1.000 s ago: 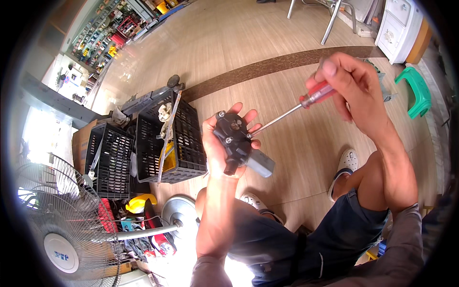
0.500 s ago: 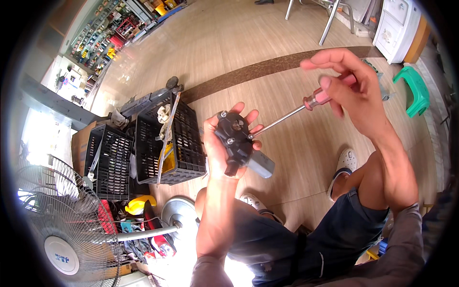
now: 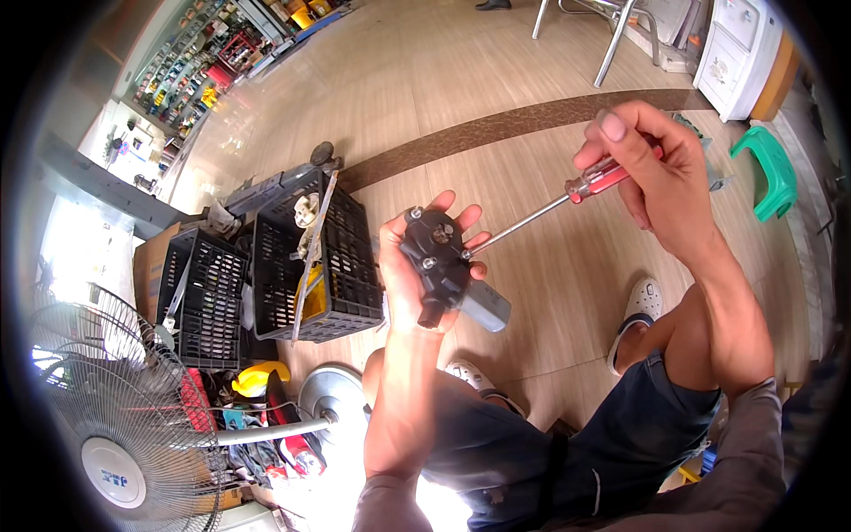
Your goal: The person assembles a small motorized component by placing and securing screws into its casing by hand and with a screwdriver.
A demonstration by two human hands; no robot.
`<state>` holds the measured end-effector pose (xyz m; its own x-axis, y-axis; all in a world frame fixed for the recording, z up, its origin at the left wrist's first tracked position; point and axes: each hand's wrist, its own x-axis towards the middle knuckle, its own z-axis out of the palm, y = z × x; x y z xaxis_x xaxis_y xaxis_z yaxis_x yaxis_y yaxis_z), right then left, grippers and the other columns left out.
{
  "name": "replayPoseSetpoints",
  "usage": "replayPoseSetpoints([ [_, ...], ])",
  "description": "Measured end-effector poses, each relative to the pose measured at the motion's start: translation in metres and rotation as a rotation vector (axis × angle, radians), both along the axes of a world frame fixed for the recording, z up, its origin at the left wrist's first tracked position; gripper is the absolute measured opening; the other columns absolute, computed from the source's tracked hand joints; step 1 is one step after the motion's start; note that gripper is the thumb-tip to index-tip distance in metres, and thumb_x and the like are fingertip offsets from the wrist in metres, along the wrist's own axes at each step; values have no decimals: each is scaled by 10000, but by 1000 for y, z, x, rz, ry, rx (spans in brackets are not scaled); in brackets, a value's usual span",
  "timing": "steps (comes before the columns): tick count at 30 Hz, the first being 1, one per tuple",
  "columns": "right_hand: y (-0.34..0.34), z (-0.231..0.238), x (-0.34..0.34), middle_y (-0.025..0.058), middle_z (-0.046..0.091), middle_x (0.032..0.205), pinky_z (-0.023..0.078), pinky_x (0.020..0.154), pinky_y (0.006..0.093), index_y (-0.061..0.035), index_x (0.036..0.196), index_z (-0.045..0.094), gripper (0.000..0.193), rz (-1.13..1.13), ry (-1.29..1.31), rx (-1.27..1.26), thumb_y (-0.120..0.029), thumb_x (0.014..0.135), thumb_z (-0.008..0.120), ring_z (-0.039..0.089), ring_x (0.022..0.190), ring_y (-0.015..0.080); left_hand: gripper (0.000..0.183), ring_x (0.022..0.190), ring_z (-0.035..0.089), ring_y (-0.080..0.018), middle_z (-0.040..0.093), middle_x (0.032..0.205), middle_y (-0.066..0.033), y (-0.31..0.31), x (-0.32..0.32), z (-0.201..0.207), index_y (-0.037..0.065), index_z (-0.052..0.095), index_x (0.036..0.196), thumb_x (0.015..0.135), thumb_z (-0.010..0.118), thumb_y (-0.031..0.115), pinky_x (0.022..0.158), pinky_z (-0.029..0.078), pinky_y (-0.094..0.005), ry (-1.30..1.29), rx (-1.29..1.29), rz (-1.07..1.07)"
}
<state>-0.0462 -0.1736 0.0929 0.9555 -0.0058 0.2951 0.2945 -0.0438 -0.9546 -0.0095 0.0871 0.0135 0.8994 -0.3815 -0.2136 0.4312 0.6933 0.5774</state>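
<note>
My left hand [image 3: 405,282] is wrapped from below around a small gear motor with a black housing [image 3: 434,253] and a grey metal can [image 3: 485,307]. Several screws stand around the housing's face, and fingertips show past its far and right edges. In my right hand [image 3: 660,173], curled fingers hold a screwdriver [image 3: 605,177] by its clear red handle. Its long shank slants down to the left, and the tip meets a screw at the housing's right edge. The thumb is raised over the handle.
Two black plastic crates [image 3: 341,266] stand at left, the nearer one holding metal parts. A floor fan [image 3: 115,417] with a round base [image 3: 332,399] is at lower left, beside piled tools. At right are a green stool [image 3: 767,173] and a white cabinet [image 3: 731,58].
My right hand has turned on the screwdriver handle, its fingers drawing in and curling round it. The motor and my left hand have barely moved.
</note>
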Motion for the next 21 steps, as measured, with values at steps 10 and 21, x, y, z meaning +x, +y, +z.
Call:
replayPoseSetpoints([
  [10,4,6,-1,87,706,934,341,395,197,-18,1157,624,215,-43,47,5,-97,975,539,536,514,35,584,907,632,-316,627,1208,-240,1,0,1,41,553,1295,924,442,478,595,533,-391,-2,-17,-11],
  [21,6,5,0,87,703,997,322,409,166,-10,1210,591,275,-71,86,-88,-23,949,505,467,493,18,577,915,641,-318,627,1208,-245,1,1,-1,38,565,1283,925,445,475,599,530,-395,-6,-19,-7],
])
